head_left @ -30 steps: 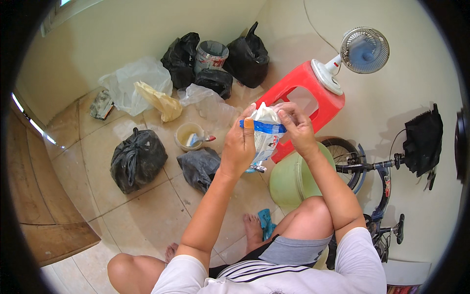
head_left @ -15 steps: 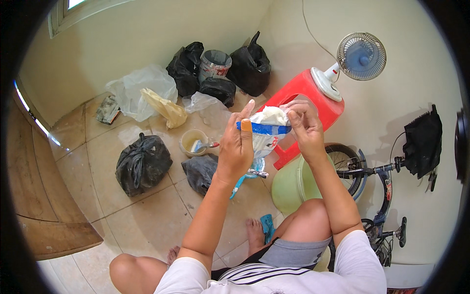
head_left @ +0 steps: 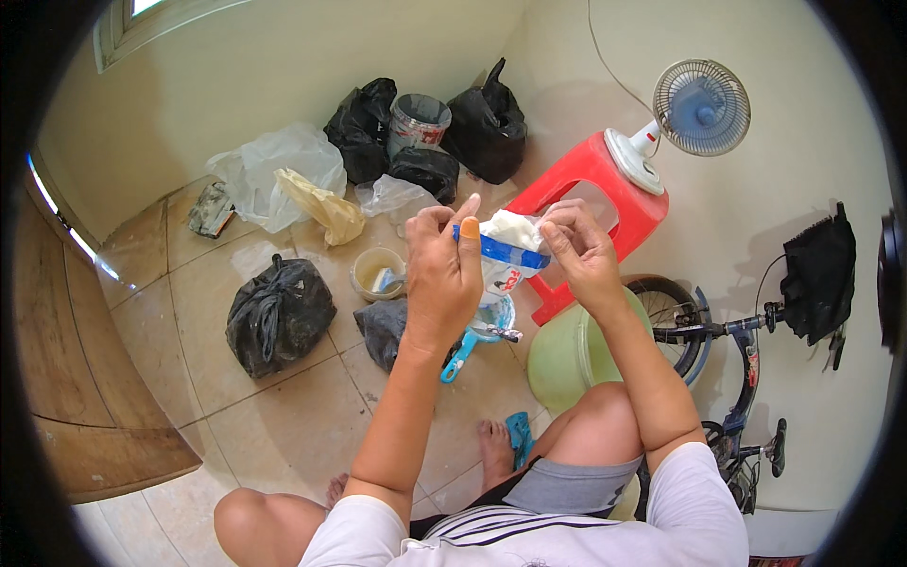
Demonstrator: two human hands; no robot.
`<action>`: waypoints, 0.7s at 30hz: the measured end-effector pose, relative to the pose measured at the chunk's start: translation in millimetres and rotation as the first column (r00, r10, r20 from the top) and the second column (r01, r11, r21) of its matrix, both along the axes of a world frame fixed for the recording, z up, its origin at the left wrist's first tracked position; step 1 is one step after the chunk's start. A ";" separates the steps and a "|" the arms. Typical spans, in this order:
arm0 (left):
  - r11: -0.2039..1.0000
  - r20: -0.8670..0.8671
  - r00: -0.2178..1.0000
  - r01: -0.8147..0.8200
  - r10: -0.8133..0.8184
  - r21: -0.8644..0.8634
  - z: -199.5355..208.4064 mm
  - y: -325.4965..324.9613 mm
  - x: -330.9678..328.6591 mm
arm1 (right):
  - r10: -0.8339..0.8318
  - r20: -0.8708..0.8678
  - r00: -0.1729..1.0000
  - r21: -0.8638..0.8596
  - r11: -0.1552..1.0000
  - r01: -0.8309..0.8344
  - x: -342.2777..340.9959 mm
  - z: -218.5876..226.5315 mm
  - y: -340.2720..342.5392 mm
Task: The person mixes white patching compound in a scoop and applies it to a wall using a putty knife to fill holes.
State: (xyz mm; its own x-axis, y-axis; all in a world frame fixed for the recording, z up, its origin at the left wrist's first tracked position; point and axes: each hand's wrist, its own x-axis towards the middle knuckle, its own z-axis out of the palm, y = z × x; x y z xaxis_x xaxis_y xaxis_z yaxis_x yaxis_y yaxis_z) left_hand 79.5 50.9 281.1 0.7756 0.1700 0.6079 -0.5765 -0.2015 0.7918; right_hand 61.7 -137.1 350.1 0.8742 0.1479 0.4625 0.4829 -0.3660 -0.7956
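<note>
Between my two hands is a clear plastic bag (head_left: 502, 274) with a blue band and white stuff bulging at its top. My left hand (head_left: 442, 274), with an orange covering on the thumb, is closed on the bag's left edge. My right hand (head_left: 581, 248) pinches the right edge with thumb and fingers. Below the bag lies a light blue dipper (head_left: 460, 359) with a handle, partly hidden, and a dark-and-white stick-like thing across it. Left of my left hand a small tub (head_left: 364, 288) holds a white-and-blue tool, its handle end hidden behind that hand.
Black plastic bags (head_left: 281, 321) and a grey-stained bucket (head_left: 416, 123) stand on the tiled floor. A red stool (head_left: 567, 175) carries a fan (head_left: 701, 106). A pale green bucket (head_left: 567, 364) and a bicycle (head_left: 727, 331) are at right, a wooden door (head_left: 104, 406) at left.
Both hands and the bag have shifted slightly left and down. The dipper shows more now, while the tool's red handle end has gone behind my left hand.
</note>
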 end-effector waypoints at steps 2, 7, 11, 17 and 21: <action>0.980 0.034 0.993 -0.118 0.114 0.160 4.4 9.0 0.4 | -0.022 0.000 1.000 -0.001 1.000 0.022 0.4 -0.5 0.3; 1.000 -0.207 0.978 0.015 -0.009 0.028 9.3 16.4 -1.6 | -0.043 -0.028 0.999 -0.077 0.996 0.040 3.8 -8.1 2.9; 0.993 -0.253 0.962 0.082 -0.100 -0.082 2.2 19.8 3.0 | 0.005 -0.019 1.000 -0.246 0.969 -0.010 6.3 -24.3 -0.6; 0.987 -0.263 0.951 0.155 -0.162 -0.049 6.3 32.8 4.0 | 0.029 -0.181 0.983 -0.132 0.990 -0.053 5.2 -33.8 7.6; 0.977 -0.208 0.960 0.162 -0.189 -0.139 2.7 31.0 5.5 | 0.076 -0.181 0.980 -0.076 0.993 -0.091 6.0 -32.1 9.6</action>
State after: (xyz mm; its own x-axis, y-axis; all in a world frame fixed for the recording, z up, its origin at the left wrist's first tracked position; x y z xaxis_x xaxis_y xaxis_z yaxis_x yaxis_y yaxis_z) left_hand 85.0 81.9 283.9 0.9113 0.0803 0.4038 -0.4044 -0.0094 0.9145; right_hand 67.6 -127.5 318.0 0.9244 0.2549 0.2837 0.3678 -0.3990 -0.8399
